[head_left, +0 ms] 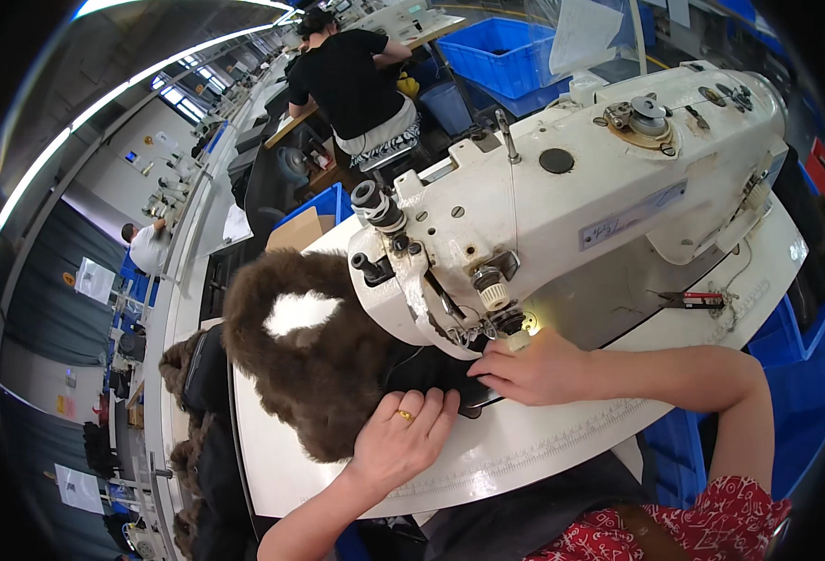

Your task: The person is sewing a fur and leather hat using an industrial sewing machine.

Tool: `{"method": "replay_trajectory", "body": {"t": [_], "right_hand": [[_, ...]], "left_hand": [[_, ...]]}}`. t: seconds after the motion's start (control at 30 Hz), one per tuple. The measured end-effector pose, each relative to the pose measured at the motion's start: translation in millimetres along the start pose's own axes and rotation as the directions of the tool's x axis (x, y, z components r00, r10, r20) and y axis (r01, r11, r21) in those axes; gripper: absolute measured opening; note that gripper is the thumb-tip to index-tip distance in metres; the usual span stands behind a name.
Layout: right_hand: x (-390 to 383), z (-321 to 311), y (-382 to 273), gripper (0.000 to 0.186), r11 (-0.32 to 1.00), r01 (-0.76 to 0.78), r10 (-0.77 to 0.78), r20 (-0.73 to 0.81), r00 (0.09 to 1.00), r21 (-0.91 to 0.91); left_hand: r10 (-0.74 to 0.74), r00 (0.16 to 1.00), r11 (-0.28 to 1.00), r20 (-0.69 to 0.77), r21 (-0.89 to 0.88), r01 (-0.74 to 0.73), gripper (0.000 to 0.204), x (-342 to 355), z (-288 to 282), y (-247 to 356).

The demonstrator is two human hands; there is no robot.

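I am looking down at black cloth (431,372) lying under the head of a white sewing machine (562,196), with brown fur (309,393) spread beside it to the left on the white table (506,463). A white patch shows in the middle of the fur. My left hand (410,435), wearing a yellow ring (405,414), lies at the near edge of the cloth, its fingers bent and close together; the thumb is hidden, so I cannot tell whether it pinches anything. My right hand (538,369) is just beside the lit needle area, fingertips bunched against the cloth; whether fabric is caught between them I cannot tell. Red-handled snips (693,300) lie beyond my right forearm, near some loose thread (730,304).
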State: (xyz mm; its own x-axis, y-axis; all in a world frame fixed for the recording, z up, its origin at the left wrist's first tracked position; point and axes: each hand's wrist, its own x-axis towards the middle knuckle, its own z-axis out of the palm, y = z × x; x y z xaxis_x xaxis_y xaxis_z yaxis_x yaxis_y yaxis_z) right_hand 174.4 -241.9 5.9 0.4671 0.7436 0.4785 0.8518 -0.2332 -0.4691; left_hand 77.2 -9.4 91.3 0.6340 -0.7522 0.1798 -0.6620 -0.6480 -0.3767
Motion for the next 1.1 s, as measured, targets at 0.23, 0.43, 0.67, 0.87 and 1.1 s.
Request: {"method": "replay_trajectory", "body": {"t": [0.23, 0.43, 0.67, 0.87, 1.1], "right_hand": [[29.0, -3.3, -15.5, 0.03, 0.989, -0.149, 0.135, 0.328, 0.935, 0.02], [23.8, -5.5, -15.0, 0.032, 0.995, -0.094, 0.095, 0.302, 0.949, -0.017], [11.2, -5.4, 3.4, 0.027, 0.995, -0.021, -0.004, 0.253, 0.968, 0.093], [2.2, 3.5, 15.2, 0.026, 0.982, 0.146, -0.155, 0.074, 0.985, 0.116], [-1.8, 0.6, 14.8, 0.026, 0.973, 0.23, -0.229, 0.115, 0.967, 0.007]], "left_hand": [[-0.047, 0.989, 0.995, -0.143, -0.09, 0.034, 0.031, -34.9, -4.5, 34.7], [-0.56, 0.821, 0.818, -0.112, -0.232, 0.527, 0.02, -69.1, 9.9, 87.3], [-0.926, 0.375, 0.308, 0.046, -0.481, 0.821, 0.021, -34.0, 61.1, 59.6], [-0.95, 0.267, 0.017, 0.163, -0.824, 0.566, 0.011, 12.7, 101.6, 20.3], [-0.857, 0.386, -0.195, 0.342, -0.907, 0.372, 0.037, 34.3, 68.7, 42.6]]}}
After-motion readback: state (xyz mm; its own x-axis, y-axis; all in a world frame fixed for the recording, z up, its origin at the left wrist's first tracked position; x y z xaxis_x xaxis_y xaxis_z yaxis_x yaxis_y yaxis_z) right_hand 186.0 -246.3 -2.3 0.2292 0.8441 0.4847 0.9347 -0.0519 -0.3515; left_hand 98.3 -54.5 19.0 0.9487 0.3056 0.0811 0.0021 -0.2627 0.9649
